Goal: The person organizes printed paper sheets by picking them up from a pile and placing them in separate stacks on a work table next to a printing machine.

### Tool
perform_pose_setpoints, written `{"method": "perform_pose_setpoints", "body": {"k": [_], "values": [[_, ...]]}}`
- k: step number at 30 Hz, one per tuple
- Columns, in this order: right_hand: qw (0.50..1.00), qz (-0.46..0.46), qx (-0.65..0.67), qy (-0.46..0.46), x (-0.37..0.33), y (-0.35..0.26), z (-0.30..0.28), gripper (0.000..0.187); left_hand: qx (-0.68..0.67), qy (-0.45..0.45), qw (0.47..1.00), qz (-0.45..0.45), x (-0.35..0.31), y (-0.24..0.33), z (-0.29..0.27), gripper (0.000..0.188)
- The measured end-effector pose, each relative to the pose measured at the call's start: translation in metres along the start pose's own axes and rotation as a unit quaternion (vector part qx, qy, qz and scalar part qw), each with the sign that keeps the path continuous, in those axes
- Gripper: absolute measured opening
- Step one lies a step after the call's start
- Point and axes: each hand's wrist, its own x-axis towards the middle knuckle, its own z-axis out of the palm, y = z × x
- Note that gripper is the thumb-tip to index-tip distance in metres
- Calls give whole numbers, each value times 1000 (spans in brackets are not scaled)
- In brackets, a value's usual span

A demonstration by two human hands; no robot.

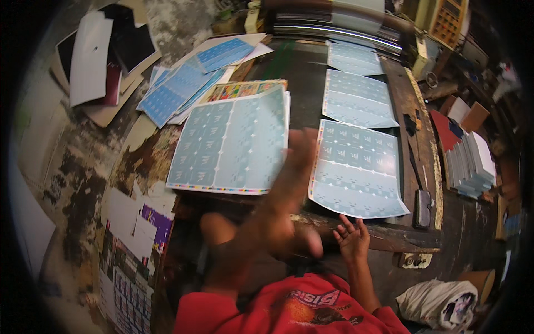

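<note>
My left hand [278, 206], large and blurred by motion, hangs between two groups of printed sheets. Its fingers stretch forward and the thumb stands apart, with nothing seen in it. Smaller in view, my right hand [354, 238] is turned palm up with fingers apart, just below the front edge of a pale blue-green printed sheet [356, 167]. Whether the fingertips touch that edge I cannot tell. Behind this sheet, two more such sheets, a middle one [359, 97] and a far one [354, 58], lie in a row. Left of my left hand rests a stack of similar sheets [222, 145].
Metal rollers [339, 34] cross the far end of the dark table [297, 72]. Bluer printed sheets [183, 83] lie loosely at the far left. A black-handled tool [423, 209] rests at the table's right edge. Bundled paper stacks [473, 161] stand farther right, above a white sack [436, 303].
</note>
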Motion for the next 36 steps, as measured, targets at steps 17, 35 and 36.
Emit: {"method": "perform_pose_setpoints", "body": {"k": [17,35,36], "values": [[657,-612,107,-427,-161,-34,224,51,452,142,831,-291,-99,-102,-30,41],[954,126,-188,-196,-7,-26,80,61,238,58,943,-224,-85,-60,-4,42],[961,144,-149,-181,-2,-22,65,55,261,18,940,-217,-83,-59,1,43]]}}
